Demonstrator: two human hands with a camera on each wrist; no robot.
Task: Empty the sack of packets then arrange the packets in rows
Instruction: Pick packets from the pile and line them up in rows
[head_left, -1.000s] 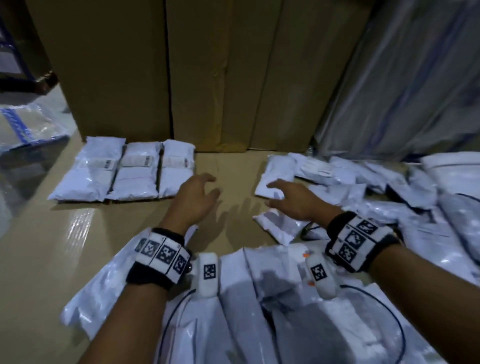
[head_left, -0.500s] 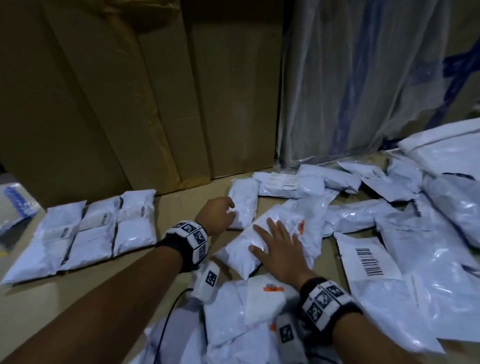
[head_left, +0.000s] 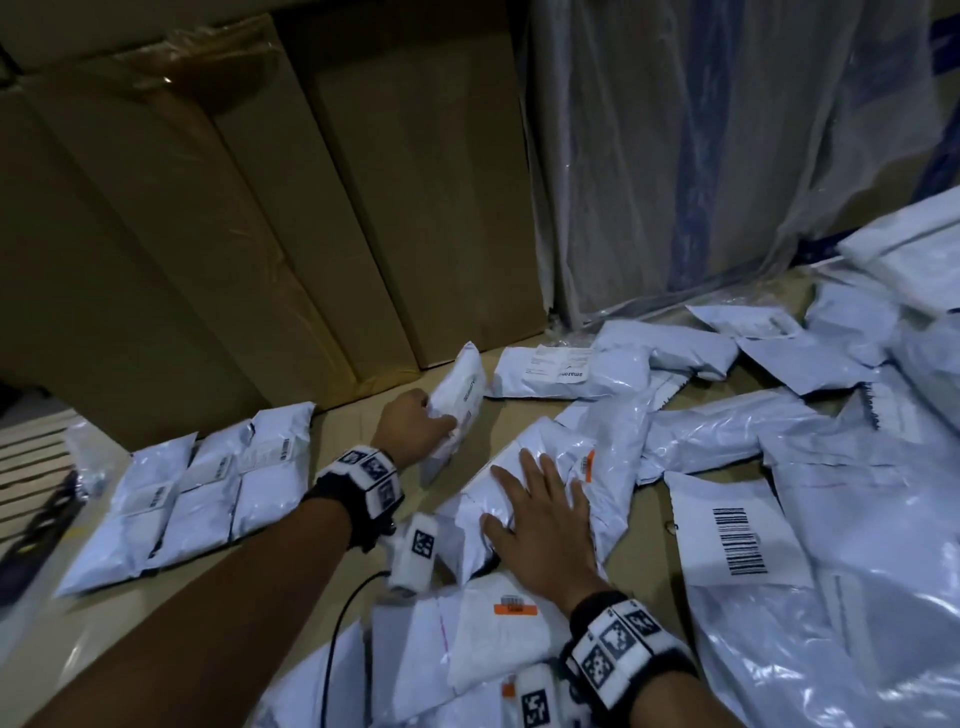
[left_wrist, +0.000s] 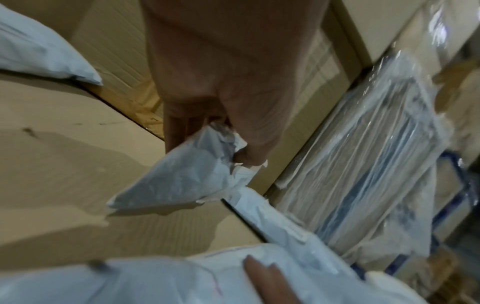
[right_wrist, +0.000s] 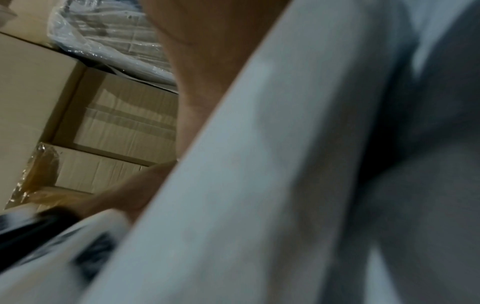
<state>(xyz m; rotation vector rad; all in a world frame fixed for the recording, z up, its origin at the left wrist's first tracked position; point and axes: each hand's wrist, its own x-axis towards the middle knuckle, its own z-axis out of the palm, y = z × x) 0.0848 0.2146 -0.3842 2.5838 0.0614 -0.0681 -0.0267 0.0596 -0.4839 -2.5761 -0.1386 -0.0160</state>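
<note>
Behind everything stand the tall cardboard boxes (head_left: 291, 218) and a plastic-wrapped stack (head_left: 691, 156); in front of them the bench (head_left: 524, 415) carries the work. The loose pile of packets (head_left: 779, 441) covers its right side, while the row of three packets (head_left: 192, 493) lies side by side on the left, unchanged from a second ago. No sack is in view, so the emptying looks done and you are on the arranging.

What has changed is your reach. A second ago both hands hovered over bare bench between row and pile; now your right hand (head_left: 540, 525) lies flat, fingers straight and spread, pressing a crumpled packet (head_left: 550, 457) at the near edge of the pile. Your left hand (head_left: 415, 426) has closed its fingers and thumb round a small packet (head_left: 462, 389) and tipped it up on edge, clear of the bench at its far end.

That packet is probably the fourth for the row; the free spot is just right of the third.
</note>
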